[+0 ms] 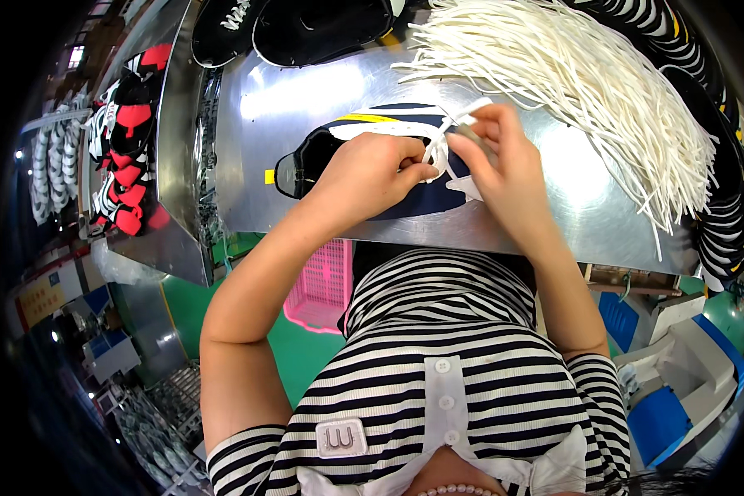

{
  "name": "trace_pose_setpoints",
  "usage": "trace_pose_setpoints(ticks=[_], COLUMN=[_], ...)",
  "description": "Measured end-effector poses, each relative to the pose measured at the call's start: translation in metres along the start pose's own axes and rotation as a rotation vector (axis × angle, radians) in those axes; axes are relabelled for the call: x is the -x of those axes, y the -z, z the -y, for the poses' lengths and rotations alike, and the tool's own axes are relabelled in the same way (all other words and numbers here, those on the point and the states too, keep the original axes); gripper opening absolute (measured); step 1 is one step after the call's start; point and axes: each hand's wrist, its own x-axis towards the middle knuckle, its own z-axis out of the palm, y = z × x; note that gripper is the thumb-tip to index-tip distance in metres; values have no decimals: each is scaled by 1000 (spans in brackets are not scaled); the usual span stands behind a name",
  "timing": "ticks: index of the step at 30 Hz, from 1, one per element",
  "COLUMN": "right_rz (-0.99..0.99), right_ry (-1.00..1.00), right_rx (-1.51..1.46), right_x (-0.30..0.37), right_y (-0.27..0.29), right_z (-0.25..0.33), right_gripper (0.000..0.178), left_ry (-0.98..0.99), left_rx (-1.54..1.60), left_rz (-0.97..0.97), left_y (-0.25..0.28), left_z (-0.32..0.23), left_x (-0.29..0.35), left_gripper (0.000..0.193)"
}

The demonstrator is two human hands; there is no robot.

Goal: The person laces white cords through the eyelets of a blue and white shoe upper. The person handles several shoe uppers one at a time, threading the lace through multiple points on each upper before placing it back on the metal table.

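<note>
A navy shoe upper [422,207] with white stripes and a yellow strip lies on the metal table in front of me, its dark heel opening toward the left. White shoelace [438,159] runs through its front part. My left hand [368,175] rests over the upper and pinches the lace between thumb and fingers. On the other side, my right hand [504,153] has its fingers curled around a white length of the same lace, just above the upper. Part of the upper is hidden beneath both hands.
A large heap of loose white laces [554,91] covers the table's far right. Black uppers [326,33] lie at the far edge, and striped ones [723,198] line the right side. Below the metal table [298,91] stands a pink basket [321,285]. Red-and-black uppers [132,157] are at left.
</note>
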Motion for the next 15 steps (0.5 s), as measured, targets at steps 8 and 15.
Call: trace_pose_setpoints(ticks=[8,15], right_rz=[269,255], right_ry=[-141,-155], right_rx=[55,18], right_x=[42,35], right_y=[13,9], right_z=[13,9], right_gripper=[11,13], left_ry=[88,-1], left_rx=[-58,-53], left_rz=[65,44], left_y=[8,6], left_z=[-9,-4], left_x=[-4,-4], left_gripper=[28,20])
